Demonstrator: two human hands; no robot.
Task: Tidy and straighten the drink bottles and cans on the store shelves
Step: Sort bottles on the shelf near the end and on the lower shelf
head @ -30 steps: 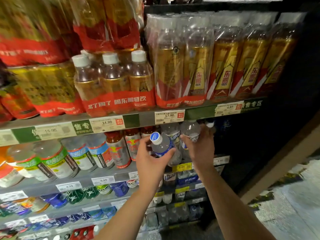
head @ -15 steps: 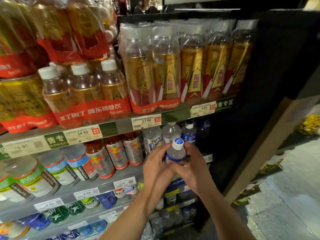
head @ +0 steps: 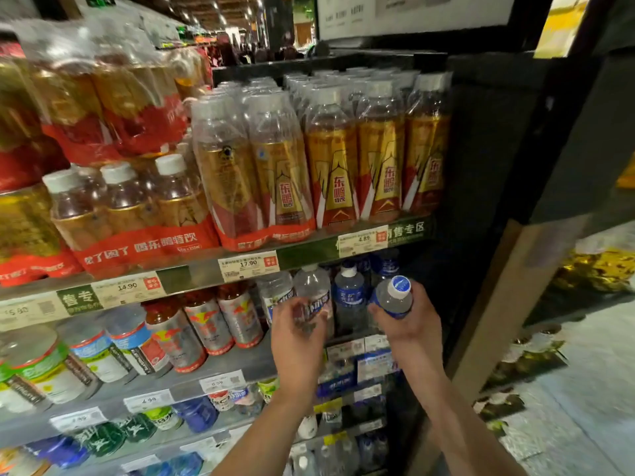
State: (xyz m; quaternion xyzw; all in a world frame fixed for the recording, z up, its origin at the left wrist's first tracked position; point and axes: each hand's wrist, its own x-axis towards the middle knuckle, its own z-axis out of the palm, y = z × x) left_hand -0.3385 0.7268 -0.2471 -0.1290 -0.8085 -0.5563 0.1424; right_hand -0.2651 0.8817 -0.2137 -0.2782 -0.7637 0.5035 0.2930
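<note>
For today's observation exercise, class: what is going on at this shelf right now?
A person is tidying drinks on store shelves. The right hand grips a small blue-labelled bottle with a white cap, held off the shelf. The left hand reaches to a clear bottle standing on the second shelf.
</note>
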